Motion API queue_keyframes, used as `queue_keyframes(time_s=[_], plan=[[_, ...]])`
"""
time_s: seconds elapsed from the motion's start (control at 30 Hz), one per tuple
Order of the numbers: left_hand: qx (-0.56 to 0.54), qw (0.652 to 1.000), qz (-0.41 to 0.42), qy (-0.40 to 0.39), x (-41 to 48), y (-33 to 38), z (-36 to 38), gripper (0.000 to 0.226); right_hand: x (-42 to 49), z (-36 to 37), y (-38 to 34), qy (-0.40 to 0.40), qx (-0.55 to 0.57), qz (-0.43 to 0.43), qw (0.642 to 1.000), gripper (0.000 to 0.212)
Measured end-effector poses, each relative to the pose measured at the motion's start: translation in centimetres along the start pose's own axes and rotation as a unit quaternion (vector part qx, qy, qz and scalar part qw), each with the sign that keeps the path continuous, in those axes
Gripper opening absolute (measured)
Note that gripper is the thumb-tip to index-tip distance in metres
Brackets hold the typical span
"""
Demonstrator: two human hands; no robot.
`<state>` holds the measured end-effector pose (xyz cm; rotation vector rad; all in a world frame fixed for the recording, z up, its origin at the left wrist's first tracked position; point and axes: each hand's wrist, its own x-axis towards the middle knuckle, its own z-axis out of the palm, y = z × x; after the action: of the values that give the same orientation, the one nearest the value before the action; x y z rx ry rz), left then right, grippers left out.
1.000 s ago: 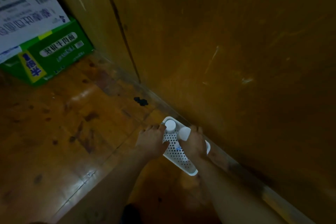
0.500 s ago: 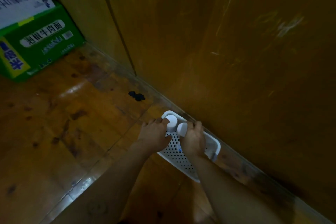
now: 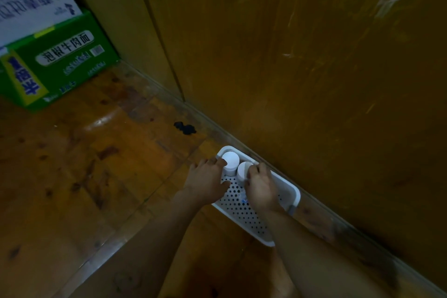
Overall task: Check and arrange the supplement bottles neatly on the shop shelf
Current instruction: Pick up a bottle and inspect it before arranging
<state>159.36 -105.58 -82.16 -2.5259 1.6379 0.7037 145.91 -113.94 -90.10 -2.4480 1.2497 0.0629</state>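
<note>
A person is bending down over a white tray (image 3: 296,195) that is lying on the wood floor (image 3: 101,176), right up against a tall brown wall (image 3: 314,80). Two small bottles with white caps are standing side by side at the far end of the tray. The left hand (image 3: 205,179) is holding the left bottle (image 3: 230,161), with its fingers (image 3: 217,161) bent against the side and the thumb sticking out over the holes in the tray. The right hand (image 3: 260,184) is holding the right bottle (image 3: 243,170), with its fingers curling round the cap end. This bottle is looking a bit tipped, but it is too dark to be sure. Since a moment ago, almost nothing is changing: both hands are staying on the same bottles, and the bottles are still sitting in the tray. So I am thinking the person is just getting a good hold, and the lifting is not starting yet. No shelf is showing here, so putting the bottles in a neat row is still to come. A green box (image 3: 60,63) is sitting far off by the wall.
</note>
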Motion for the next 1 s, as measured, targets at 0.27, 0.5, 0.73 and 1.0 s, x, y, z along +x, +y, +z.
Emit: queue_keyframes(time_s=[0.27,0.5,0.73,1.0], plan=[[0.012,1.000,0.004,0.000,0.1,0.4,0.6,0.059,0.2,-0.1,0.1,0.036,-0.091,-0.038,0.994,0.031],[0.001,1.000,0.012,-0.001,-0.1,-0.3,0.9,0.062,0.3,-0.3,0.1,0.012,-0.108,-0.049,0.993,0.035],[-0.003,1.000,0.012,0.008,-0.1,-0.5,0.8,0.060,0.2,-0.7,-0.2,0.016,-0.138,-0.063,0.988,0.033],[0.014,1.000,0.019,0.014,0.7,-0.6,-0.8,0.058,-0.2,-3.1,-1.6,0.034,-0.106,-0.051,0.992,0.054]])
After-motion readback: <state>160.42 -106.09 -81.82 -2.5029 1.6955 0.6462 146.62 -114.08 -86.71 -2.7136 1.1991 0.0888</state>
